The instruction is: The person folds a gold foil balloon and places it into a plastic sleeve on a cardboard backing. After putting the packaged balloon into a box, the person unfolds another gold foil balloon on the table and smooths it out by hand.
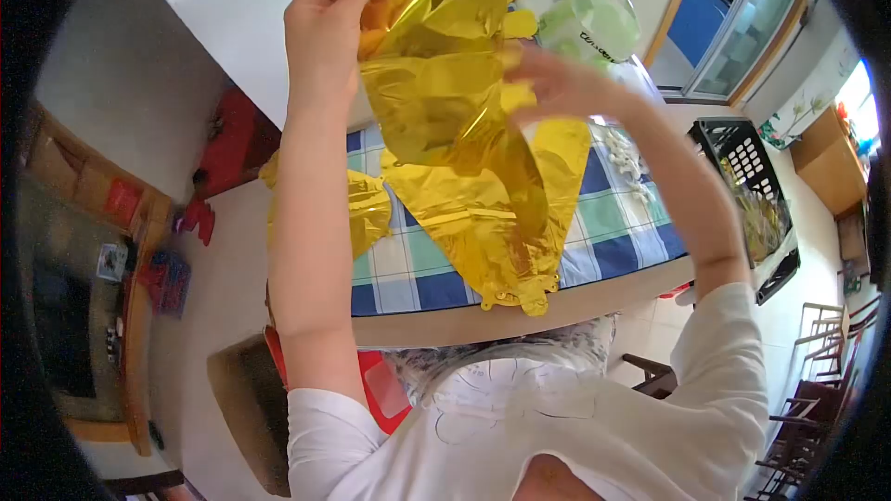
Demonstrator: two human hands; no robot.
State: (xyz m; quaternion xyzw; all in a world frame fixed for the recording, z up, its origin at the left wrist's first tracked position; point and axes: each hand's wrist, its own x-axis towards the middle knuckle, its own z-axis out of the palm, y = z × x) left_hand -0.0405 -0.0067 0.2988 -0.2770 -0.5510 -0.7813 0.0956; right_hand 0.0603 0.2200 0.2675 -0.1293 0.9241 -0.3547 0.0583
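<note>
Raised at the top centre, my left hand pinches the left edge of a shiny gold foil sheet between thumb and fingers. My right hand, blurred by motion, is at the foil's right side with its fingers apart. Below the raised sheet, more flat gold foil lies on the blue, green and white checked cloth, with another gold piece to its left. Whether the raised sheet joins the foil beneath is hard to tell.
A green-white translucent tub stands behind my right hand. White stringy bits lie on the cloth's right part. A black crate with foil-like contents stands to the right of the table. Wooden chairs are at the far right.
</note>
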